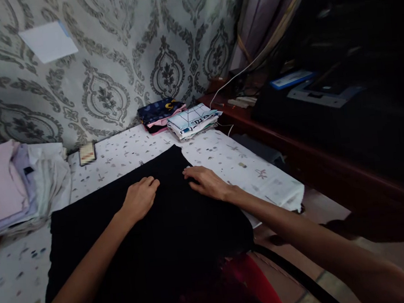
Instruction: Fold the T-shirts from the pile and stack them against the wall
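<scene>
A black garment [180,225] is spread across the bed in front of me, its near part reaching down towards my body. My left hand [141,199] rests on its middle with fingers curled down against the cloth; the fingertips are partly hidden. Close to the garment's right edge lies my right hand [208,182], palm down, fingers reaching left and the thumb apart from them. Dark cloth shows between the two hands. Whether the garment is a shirt or trousers I cannot tell.
Folded light clothes [1,185] are stacked at the left. Two smaller piles, one navy-topped [160,110] and one white-topped [193,120], stand by the wall. A phone-like object [87,153] lies on the patterned sheet [257,172]. A dark wooden desk [317,159] borders the right side.
</scene>
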`<state>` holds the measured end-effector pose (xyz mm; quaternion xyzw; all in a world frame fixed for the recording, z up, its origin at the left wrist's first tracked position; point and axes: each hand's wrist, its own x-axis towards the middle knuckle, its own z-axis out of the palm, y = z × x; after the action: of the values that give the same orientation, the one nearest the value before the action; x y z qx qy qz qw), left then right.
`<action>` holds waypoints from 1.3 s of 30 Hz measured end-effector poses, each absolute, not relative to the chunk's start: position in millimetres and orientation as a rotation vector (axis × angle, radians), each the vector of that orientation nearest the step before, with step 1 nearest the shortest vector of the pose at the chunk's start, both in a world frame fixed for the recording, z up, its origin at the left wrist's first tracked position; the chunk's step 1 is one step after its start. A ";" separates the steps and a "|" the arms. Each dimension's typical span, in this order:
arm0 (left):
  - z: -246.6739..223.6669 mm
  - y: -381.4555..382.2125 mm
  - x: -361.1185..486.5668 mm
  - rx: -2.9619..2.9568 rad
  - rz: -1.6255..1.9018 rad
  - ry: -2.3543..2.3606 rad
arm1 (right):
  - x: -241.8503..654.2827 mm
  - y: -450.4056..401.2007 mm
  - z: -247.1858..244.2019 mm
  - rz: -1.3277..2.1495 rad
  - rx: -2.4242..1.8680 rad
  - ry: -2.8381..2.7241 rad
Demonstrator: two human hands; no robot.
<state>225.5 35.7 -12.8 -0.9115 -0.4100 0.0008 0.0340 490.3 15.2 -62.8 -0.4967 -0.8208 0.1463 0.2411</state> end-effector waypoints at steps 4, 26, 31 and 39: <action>-6.8 38.9 217.1 -2.826 -0.206 -1.273 | 490.4 14.4 -58.6 0.435 -1.364 -2.213; -45.0 76.7 227.4 -2.749 -0.143 -1.876 | 416.1 109.0 -62.2 0.199 -1.642 -2.353; -47.9 62.1 163.8 -2.562 -0.032 -2.147 | 422.6 122.6 -89.4 0.035 -1.597 -2.398; -61.1 11.0 31.2 -2.081 0.031 -2.380 | 425.3 128.2 -97.7 0.016 -1.495 -2.363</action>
<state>31.2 11.0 -61.1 -0.6581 -0.7528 0.0097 -0.0098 425.3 128.2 -97.7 -0.5266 -0.8326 0.0057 0.1719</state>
